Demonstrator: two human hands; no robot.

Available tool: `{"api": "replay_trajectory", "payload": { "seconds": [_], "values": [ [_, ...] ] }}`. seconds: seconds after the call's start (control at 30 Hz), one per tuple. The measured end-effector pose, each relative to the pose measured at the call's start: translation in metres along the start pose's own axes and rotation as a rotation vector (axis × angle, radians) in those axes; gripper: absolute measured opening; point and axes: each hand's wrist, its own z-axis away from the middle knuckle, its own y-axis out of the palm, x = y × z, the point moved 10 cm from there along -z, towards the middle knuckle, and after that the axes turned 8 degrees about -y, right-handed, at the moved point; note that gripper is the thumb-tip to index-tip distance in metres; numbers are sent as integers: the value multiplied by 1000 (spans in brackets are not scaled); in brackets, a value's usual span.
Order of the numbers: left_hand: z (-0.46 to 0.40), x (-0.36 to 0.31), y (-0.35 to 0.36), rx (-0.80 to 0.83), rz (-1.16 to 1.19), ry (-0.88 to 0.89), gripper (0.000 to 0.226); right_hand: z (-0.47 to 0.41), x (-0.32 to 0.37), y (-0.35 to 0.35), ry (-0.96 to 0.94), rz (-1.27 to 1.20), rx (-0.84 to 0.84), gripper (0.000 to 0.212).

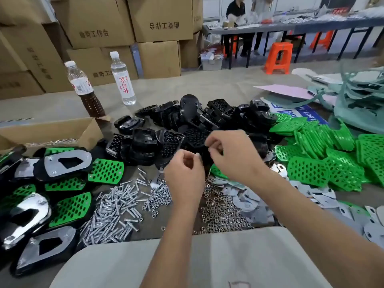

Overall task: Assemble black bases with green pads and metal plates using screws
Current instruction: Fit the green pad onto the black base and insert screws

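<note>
Left hand [185,169]: fingers curled inward, back of hand to camera; whatever the fingertips hold, if anything, is hidden.

Right hand [230,154]: same, curled fingers mask any small part between them.

Green perforated plastic pad [217,172] under the right wrist: only a corner shows.

Heap of small silver nuts [218,213]: partly covered by both forearms.

Pile of flat grey metal plates [247,201]: largely behind the right forearm.

Finished black-and-green assemblies with shiny plates [25,215]: cut off by the left edge.

Open brown cardboard box [49,129]: contents mostly hidden by its flap.

Pale grey-green cut sheet scraps [361,96]: blurred, cut by the right edge.

Person in dark top at the far table [235,9]: cut off by the top edge.
</note>
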Motion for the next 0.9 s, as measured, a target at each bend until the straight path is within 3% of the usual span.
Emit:
{"api": "replay_trajectory", "payload": {
  "seconds": [0.1, 0.27, 0.33, 0.43, 0.53, 0.6, 0.67, 0.77, 0.83, 0.9],
  "values": [
    [-15, 8, -11, -150, -44, -20, 14, -36, -9, 22, 29, -95, -35, 20],
    [-32, 10, -18, -226, -45, -50, 12, -83, -15, 44, 27, -8, -32, 20],
    [-40, 10, -26, -283, -49, -87, 15, -101, -5, 55, -57, 109, 22, 22],
    [-32, -27, -42, -435, -21, 118, 25, -125, 14, 79, -192, 279, 160, 22],
    [-37, -65, -53, -512, 75, 311, 26, -151, 5, 84, -118, 375, 137, 23],
    [-68, -61, -54, -508, 135, 186, 20, -169, -14, 83, -13, 426, 128, 35],
    [-95, -43, -46, -452, 146, 1, 15, -182, -32, 91, 59, 384, 228, 63],
    [-106, -23, -26, -349, 110, -25, 16, -187, -54, 108, 175, 197, 373, 101],
    [-105, -19, -17, -294, 49, 47, 20, -183, -65, 114, 246, 130, 382, 102],
    [-109, -19, -12, -266, -18, 132, 20, -180, -64, 107, 226, 95, 258, 84]
  ]
}}
